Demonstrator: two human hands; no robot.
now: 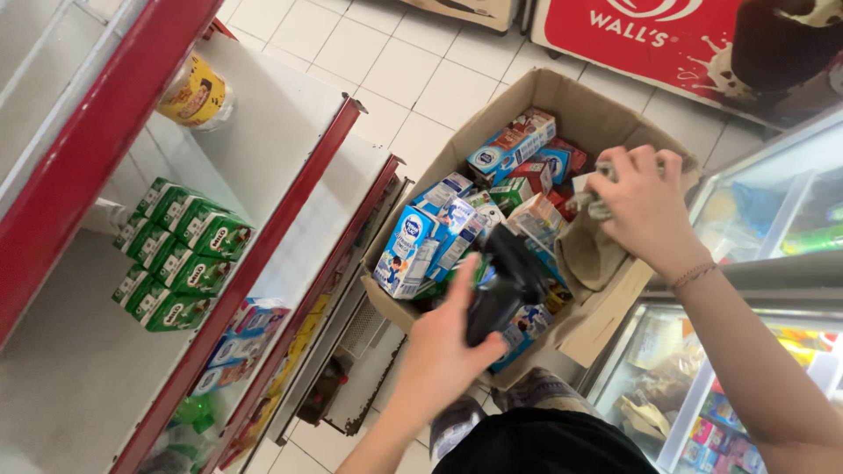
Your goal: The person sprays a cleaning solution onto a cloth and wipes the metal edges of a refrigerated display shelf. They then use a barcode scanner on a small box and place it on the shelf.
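Note:
My left hand (443, 347) grips a black hand-held device (502, 281) over the open cardboard box (575, 110). My right hand (645, 206) is closed on a crumpled grey-white piece of wrapping (600, 204) at the box's right side, above a folded brown flap (588, 254). The box holds several small drink cartons: blue and white ones (406, 250) at its left, blue, red and green ones (518, 145) towards the far end.
White shelves with red edges (263, 237) stand at the left, with green cartons (180, 254) stacked on one, a yellow cup (193, 92) above and blue cartons (237, 338) below. A glass-topped freezer (755, 228) is at the right. White tiled floor (413, 70) lies beyond the box.

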